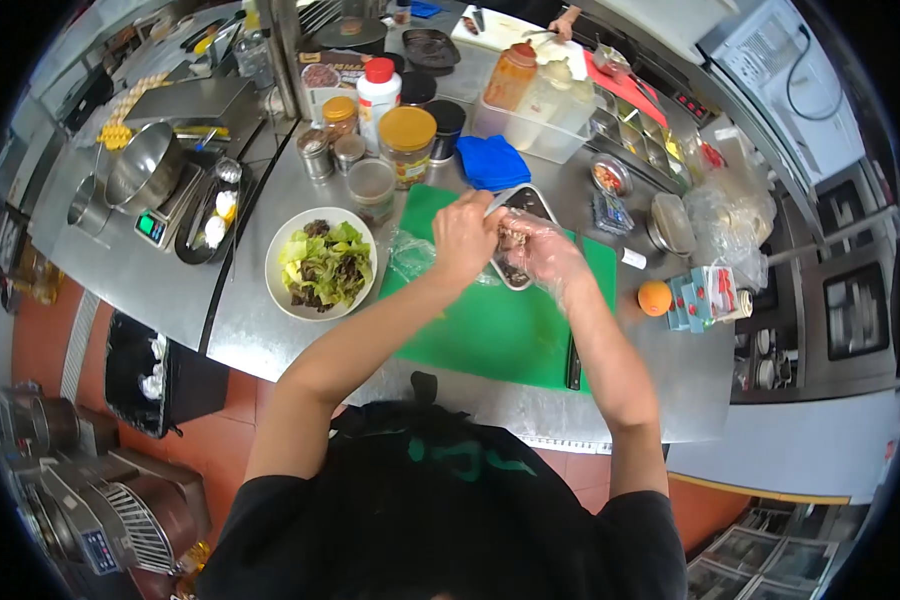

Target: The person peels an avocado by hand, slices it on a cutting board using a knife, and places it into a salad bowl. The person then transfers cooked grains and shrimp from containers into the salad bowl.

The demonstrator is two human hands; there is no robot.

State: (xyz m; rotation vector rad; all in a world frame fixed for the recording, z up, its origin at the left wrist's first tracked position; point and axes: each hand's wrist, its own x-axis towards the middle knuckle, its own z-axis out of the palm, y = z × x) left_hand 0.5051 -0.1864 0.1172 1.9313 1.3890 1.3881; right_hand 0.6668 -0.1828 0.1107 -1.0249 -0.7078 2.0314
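Over the back of a green cutting board (470, 330), my left hand (463, 238) is bare and closed around a light-coloured handle, whose far part is hard to make out. My right hand (548, 250) wears a clear plastic glove and cups some brown chopped food (515, 237). Both hands meet above a white tray (518, 284) with dark contents. Crumpled clear plastic (412, 257) lies beside my left wrist. A white bowl of leafy salad (322, 264) stands to the left of the board.
A knife (573, 362) lies along the board's right side. Jars (407, 140), a blue cloth (493, 162) and a tub of bottles (545, 140) stand behind. An orange (655, 298) sits at right, a scale (160, 222) at left. Another person's hand (564, 24) shows at the back.
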